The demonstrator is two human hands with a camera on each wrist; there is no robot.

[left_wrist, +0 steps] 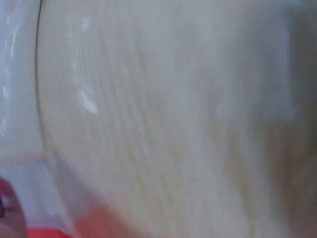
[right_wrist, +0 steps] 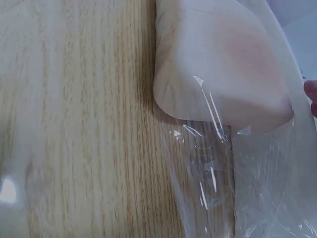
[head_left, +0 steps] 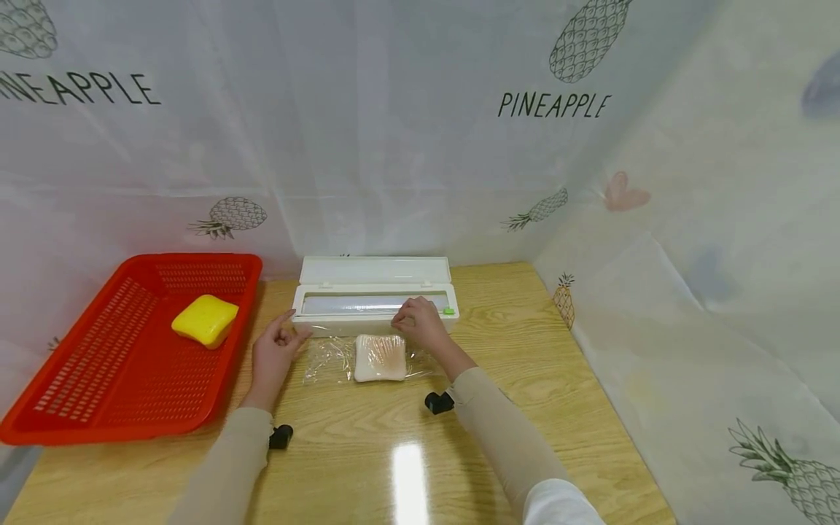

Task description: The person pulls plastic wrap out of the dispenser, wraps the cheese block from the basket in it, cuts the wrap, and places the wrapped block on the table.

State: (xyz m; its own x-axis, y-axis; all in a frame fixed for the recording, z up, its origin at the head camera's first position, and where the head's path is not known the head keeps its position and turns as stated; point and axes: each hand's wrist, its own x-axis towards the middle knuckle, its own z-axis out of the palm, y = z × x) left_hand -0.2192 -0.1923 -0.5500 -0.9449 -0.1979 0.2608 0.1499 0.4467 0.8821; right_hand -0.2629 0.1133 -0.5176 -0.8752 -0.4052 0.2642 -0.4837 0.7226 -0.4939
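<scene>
A white plastic wrap dispenser [head_left: 375, 328] stands with its lid raised, the roll visible inside. In front of it a slice of bread [head_left: 380, 359] lies under clear, wrinkled plastic wrap [head_left: 330, 359]. At the dispenser's left front corner my left hand [head_left: 271, 359], with bent fingers, pinches the wrap's edge. My right hand [head_left: 420, 324] pinches the wrap at the dispenser's front, just above the bread's right corner. In the right wrist view the wrap [right_wrist: 203, 173] stretches off the bread [right_wrist: 223, 64]. Blur hides most of the left wrist view; one fingertip [left_wrist: 11, 210] shows at its lower left.
A red basket [head_left: 226, 379] sits left of the left arm, holding a yellow bread-shaped piece [head_left: 205, 321]. A green slider [head_left: 448, 310] is on the dispenser's right end. Patterned cloth [head_left: 420, 146] hangs behind the wooden table [head_left: 525, 350].
</scene>
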